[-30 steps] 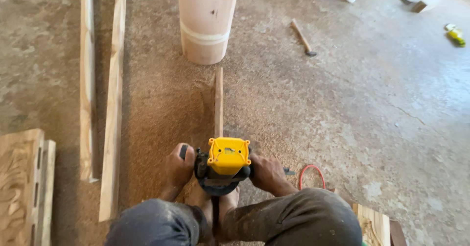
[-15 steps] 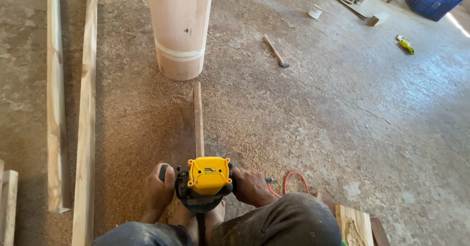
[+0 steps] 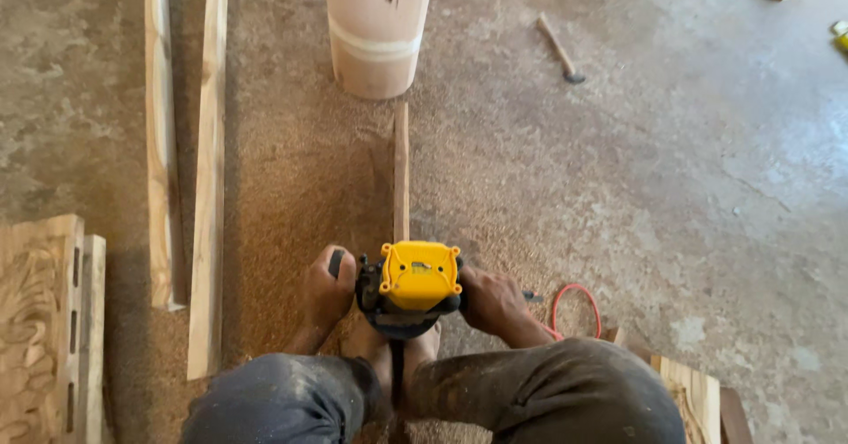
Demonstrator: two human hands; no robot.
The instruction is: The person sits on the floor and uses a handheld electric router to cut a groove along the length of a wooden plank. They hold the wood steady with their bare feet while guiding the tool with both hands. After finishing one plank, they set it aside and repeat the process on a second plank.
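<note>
A yellow-topped black router (image 3: 420, 278) sits on a narrow wooden strip (image 3: 401, 170) that lies on edge along the sawdust-covered floor. My left hand (image 3: 326, 288) grips the router's left handle. My right hand (image 3: 492, 301) grips its right handle. My feet (image 3: 389, 354) press against the strip just below the tool, between my knees. The strip's far end reaches a round wooden column (image 3: 378, 24).
Two long planks (image 3: 185, 161) lie at the left. A carved wooden panel (image 3: 40, 329) is at the lower left, another carved piece (image 3: 693, 395) at the lower right. A red cord (image 3: 574, 307) loops beside my right hand. A hammer (image 3: 559, 49) lies farther away.
The view has shifted as my head moved; the carved panel at the left is in view again. Both hands stay on the router over the strip.
</note>
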